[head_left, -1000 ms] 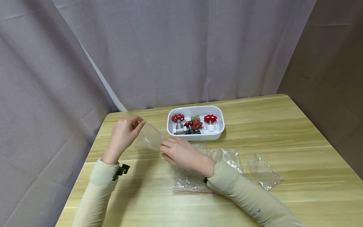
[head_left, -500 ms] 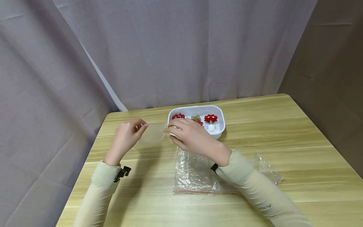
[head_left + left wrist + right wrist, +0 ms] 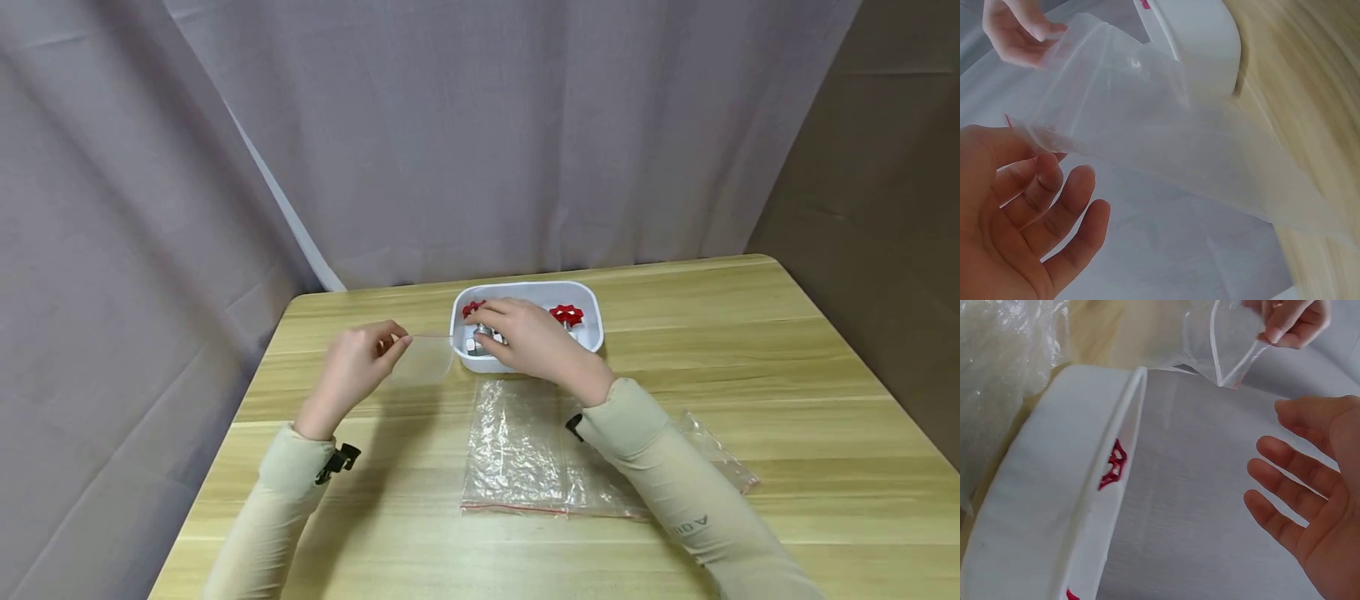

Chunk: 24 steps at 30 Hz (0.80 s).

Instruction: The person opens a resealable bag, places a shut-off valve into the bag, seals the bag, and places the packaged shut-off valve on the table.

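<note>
My left hand (image 3: 354, 371) pinches a small clear zip bag (image 3: 423, 364) by its top edge, thumb against fingers, left of the white tray (image 3: 483, 365). In the left wrist view the bag (image 3: 1129, 106) hangs from the fingertips and spreads toward the tray. My right hand (image 3: 536, 342) is over the tray with fingers spread and slightly bent, holding nothing in the right wrist view. Closest to its fingertips is a silver valve (image 3: 472, 344) with a red handwheel. A second red handwheel (image 3: 566, 315) shows at the tray's right; my right hand hides the valves between.
In front of the tray, clear zip bags (image 3: 517, 442) with red seals lie flat on the wooden table (image 3: 750, 350). Another small clear bag (image 3: 723, 458) lies to the right, partly under the right sleeve. A grey curtain (image 3: 450, 150) hangs behind the table.
My right hand has let go of the bag's right side and moved right, over the tray. The left hand keeps its pinch on the bag, shifting only slightly.
</note>
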Each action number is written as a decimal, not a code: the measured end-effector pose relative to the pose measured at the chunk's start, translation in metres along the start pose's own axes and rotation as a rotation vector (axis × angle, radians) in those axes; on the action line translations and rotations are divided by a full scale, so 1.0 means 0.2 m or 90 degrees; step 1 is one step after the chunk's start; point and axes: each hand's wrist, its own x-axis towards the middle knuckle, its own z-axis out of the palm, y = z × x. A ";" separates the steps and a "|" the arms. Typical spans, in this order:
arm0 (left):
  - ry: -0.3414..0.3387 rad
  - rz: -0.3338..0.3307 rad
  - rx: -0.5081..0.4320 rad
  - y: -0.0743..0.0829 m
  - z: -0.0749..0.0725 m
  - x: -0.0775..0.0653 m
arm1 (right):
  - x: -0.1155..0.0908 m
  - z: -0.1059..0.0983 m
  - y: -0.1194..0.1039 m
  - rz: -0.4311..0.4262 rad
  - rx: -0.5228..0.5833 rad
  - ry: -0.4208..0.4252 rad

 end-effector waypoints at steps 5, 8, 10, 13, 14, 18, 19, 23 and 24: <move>0.001 0.002 -0.010 0.00 0.02 -0.01 | 0.06 0.06 0.04 0.030 0.017 -0.057; 0.008 0.001 -0.012 0.00 0.02 -0.01 | 0.09 0.09 0.07 0.056 0.021 -0.089; 0.013 0.000 -0.012 0.00 0.02 -0.01 | 0.12 0.11 0.08 0.072 0.018 -0.109; 0.014 -0.005 -0.011 0.00 0.03 -0.02 | 0.14 0.16 0.12 0.078 0.008 -0.137; 0.013 -0.008 -0.011 0.00 0.03 -0.02 | 0.14 0.18 0.13 0.078 0.006 -0.145; 0.007 -0.011 -0.008 0.00 0.03 -0.03 | 0.15 0.26 0.18 0.090 0.010 -0.174; 0.007 -0.011 -0.007 0.00 0.03 -0.03 | 0.15 0.27 0.19 0.095 0.011 -0.180; 0.006 -0.010 -0.001 0.01 0.03 -0.04 | 0.13 0.33 0.22 0.113 0.001 -0.206; 0.006 -0.010 0.000 0.01 0.03 -0.04 | 0.12 0.34 0.23 0.116 -0.002 -0.213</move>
